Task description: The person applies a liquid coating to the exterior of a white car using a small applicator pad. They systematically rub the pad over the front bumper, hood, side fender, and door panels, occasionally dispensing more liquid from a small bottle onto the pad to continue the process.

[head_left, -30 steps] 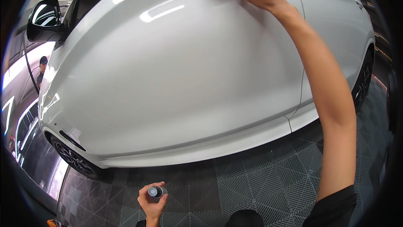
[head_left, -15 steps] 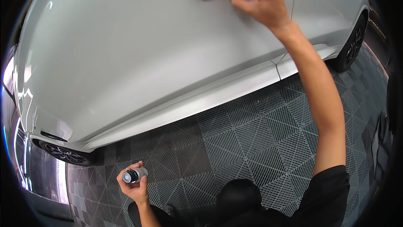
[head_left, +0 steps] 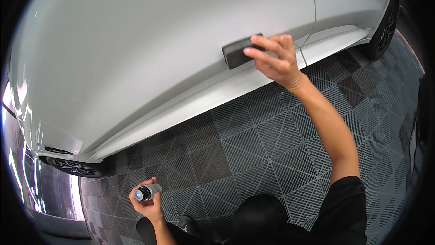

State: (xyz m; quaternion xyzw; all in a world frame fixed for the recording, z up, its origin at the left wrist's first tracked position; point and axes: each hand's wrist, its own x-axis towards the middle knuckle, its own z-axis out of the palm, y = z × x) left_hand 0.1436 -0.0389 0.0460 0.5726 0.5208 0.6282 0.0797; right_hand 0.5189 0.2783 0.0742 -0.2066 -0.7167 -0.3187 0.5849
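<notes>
Grey grid floor tiles [head_left: 272, 145] run under the white car door [head_left: 158, 54]. I press my right hand [head_left: 274, 61], fingers flat, on the dark applicator block [head_left: 238, 52], mid-wipe; my left hand [head_left: 147, 199] grips a small bottle [head_left: 147, 192]. Next needs steady pressure, I judge.

Only pkg: small bottle [head_left: 148, 191], lower left of frame, cylindrical, grey body w/ black cap. No labels readable, no signs/screens.
</notes>
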